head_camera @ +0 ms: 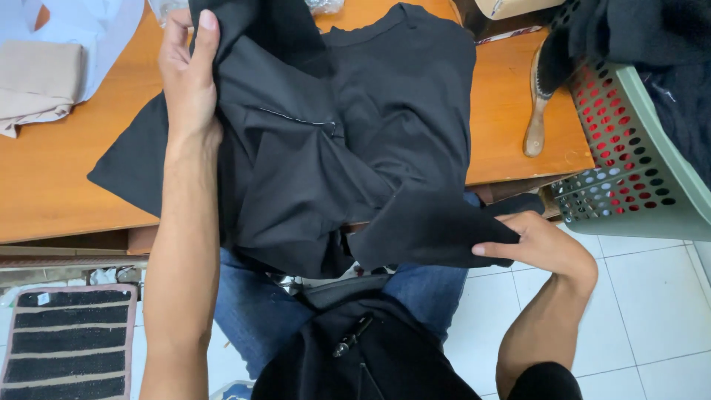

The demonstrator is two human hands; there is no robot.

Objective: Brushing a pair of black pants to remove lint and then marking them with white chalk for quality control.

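Observation:
A black garment (pixel 355 126) lies spread and rumpled over an orange wooden table (pixel 59 185), part of it hanging off the near edge. My left hand (pixel 189 74) grips a fold of the cloth near the far side of the table. Below the table edge, my right hand (pixel 537 241) pinches a hanging corner of the same garment. My legs in blue jeans show beneath the cloth.
A green perforated laundry basket (pixel 637 170) holding dark clothes stands at the right. A wooden-handled brush (pixel 537 111) lies on the table's right side. Folded beige cloth (pixel 37 81) rests at the far left. A striped mat (pixel 70 341) lies on the white tiled floor.

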